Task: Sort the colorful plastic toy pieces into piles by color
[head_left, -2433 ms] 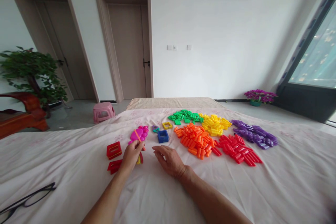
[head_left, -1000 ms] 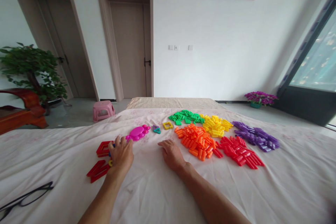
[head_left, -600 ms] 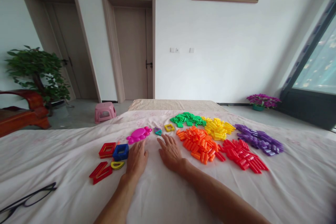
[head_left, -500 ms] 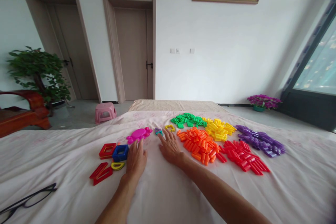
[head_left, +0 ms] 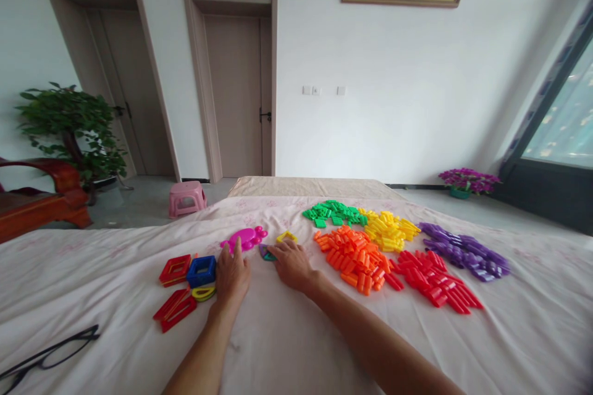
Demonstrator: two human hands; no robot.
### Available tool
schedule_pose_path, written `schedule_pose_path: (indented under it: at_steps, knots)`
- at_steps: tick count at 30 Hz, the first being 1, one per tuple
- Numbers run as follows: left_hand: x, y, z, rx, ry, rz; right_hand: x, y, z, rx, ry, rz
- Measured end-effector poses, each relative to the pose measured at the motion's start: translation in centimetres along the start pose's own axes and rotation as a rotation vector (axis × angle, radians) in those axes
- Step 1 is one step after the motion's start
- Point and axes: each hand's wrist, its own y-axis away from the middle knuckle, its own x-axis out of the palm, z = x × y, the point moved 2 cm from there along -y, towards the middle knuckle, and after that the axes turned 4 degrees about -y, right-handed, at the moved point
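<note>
My left hand [head_left: 233, 274] lies open on the cloth, its side against a stack of blue square frames [head_left: 202, 271]. Its fingertips reach the near edge of a magenta plastic piece [head_left: 244, 239] with an oval middle and round knobs. Left of the blue stack are red square frames [head_left: 175, 270], red triangular frames [head_left: 175, 310] and a yellow rounded piece [head_left: 203, 293]. My right hand [head_left: 293, 264] is palm down with fingers outstretched. Those fingers touch small teal and purple triangles [head_left: 265, 252] and a yellow frame [head_left: 286, 236], both partly covered.
On the right lie piles of green [head_left: 334, 212], yellow [head_left: 390, 230], orange [head_left: 356, 259], red [head_left: 435, 279] and purple [head_left: 463, 250] plastic pieces. Black glasses [head_left: 50, 355] rest at the near left. Beyond the bed-like surface stands a pink stool [head_left: 187, 199].
Both hands have slid left. The blue, red and yellow pieces by my left hand shifted left, and the triangles and yellow frame moved left and nearer under my right. The magenta piece has turned slightly.
</note>
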Motion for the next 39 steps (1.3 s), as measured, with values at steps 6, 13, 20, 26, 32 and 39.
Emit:
schedule_pose_path:
  at_steps: [6, 13, 20, 26, 32, 39]
  knots:
    - [0.1, -0.5, 0.5, -0.049, -0.040, 0.060, -1.2, 3.6, 1.6, -0.272, -0.271, -0.124]
    - [0.1, -1.5, 0.5, -0.090, -0.083, 0.073, -0.1, 3.5, 0.2, 0.033, -0.163, -0.268]
    - [-0.8, -2.5, 0.4, -0.067, -0.096, 0.048, -0.2, 3.7, 0.8, -0.139, -0.290, -0.193]
    - [-1.3, -2.7, 0.2, -0.043, -0.113, 0.057, -0.6, 3.7, 0.6, 0.013, -0.163, -0.303]
    - [-0.8, -2.7, 0.1, -0.028, -0.115, 0.059, -0.1, 3.1, 0.5, 0.053, -0.033, -0.080]
    - [-1.1, -2.2, 0.0, -0.011, -0.090, 0.045, -1.5, 3.5, 1.7, -0.237, -0.234, -0.016]
